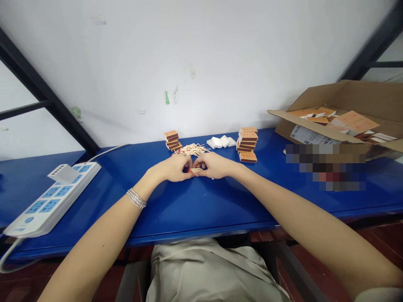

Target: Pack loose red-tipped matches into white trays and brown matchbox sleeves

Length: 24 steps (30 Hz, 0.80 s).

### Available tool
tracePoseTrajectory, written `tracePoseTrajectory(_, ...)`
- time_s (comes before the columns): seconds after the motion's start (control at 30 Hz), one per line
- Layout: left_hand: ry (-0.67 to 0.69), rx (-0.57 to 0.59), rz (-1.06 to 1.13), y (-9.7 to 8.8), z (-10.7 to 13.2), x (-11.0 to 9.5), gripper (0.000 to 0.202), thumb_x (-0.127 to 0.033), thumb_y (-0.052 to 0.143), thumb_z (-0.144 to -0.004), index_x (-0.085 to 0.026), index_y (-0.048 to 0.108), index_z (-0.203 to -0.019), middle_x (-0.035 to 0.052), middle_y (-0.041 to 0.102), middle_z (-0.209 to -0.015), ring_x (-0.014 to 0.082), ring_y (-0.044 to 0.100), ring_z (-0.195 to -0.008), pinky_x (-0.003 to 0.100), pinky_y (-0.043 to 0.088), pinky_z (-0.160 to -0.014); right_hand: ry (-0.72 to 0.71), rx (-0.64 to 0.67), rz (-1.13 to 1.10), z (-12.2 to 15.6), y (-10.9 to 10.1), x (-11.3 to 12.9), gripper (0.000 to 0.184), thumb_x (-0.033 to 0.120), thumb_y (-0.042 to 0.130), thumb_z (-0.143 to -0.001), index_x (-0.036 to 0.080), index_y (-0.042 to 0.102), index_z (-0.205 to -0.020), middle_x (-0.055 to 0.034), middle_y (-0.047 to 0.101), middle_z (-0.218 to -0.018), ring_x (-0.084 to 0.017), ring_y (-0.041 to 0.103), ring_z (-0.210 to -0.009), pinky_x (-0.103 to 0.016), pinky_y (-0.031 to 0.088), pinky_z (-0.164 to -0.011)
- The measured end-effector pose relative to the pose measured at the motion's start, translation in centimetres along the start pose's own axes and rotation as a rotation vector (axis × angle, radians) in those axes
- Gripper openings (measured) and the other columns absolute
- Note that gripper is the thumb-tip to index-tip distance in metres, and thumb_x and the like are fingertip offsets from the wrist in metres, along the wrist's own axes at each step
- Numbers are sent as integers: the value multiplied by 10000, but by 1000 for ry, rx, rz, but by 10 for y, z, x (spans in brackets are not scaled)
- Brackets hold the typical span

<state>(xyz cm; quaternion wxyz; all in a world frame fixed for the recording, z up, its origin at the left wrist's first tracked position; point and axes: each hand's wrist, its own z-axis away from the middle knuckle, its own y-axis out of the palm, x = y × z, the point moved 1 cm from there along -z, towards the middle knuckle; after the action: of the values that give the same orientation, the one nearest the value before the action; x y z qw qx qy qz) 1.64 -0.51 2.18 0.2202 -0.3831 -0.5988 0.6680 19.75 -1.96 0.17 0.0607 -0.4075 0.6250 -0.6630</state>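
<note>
Both forearms stretch straight out over the blue tabletop [195, 205] and angle inward until the knuckles nearly meet. The left hand [174, 167], with a silver bracelet [136, 198] on its wrist, is curled palm-down, its fingers pinched on one end of a small bundle of matches [195, 170]. The right hand [214, 165] mirrors it, closed on the other end. The bundle lies low on the tabletop between them, its long axis running left to right, with the red heads towards the left hand. Just behind the hands sits a loose pile of matches [192, 149], with matchbox stacks [247, 144] and white inner trays [222, 141] beside it.
</note>
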Motion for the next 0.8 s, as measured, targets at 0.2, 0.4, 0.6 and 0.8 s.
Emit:
tracePoseTrajectory(0.2, -22, 4, -13, 1, 0, -3, 178, -346, 593, -758, -176, 542, -763, 32, 595, -738, 152, 519, -638, 277, 376, -580, 21, -12, 18, 0, 2, -2, 250, 334, 658, -768, 147, 685, -933, -60, 700, -875, -151, 597, -740, -240, 422, -641)
tracePoseTrajectory(0.4, -42, -16, 2, 2, 0, -6, 161, -319, 609, -751, -172, 549, -772, 29, 611, -731, 145, 523, -625, 261, 366, -559, 37, -3, 78, -1, 1, -1, 238, 329, 633, -795, 142, 690, -931, -75, 693, -894, -161, 592, -754, -244, 410, -643)
tracePoseTrajectory(0.6, -58, -30, -35, 0, -1, -10, 144, -295, 608, -754, -152, 609, -777, 32, 625, -696, 136, 517, -592, 255, 359, -559, 34, -26, 102, -1, 1, 1, 182, 280, 624, -806, 136, 692, -894, -58, 677, -811, -138, 558, -688, -236, 366, -619)
tracePoseTrajectory(0.8, -6, -68, -103, -2, 0, -12, 267, -335, 568, -822, -143, 658, -661, 25, 595, -575, 109, 443, -498, 266, 311, -536, 4, -58, 151, -1, 1, 1, 183, 285, 590, -844, 138, 698, -856, -55, 656, -735, -133, 518, -645, -243, 330, -610)
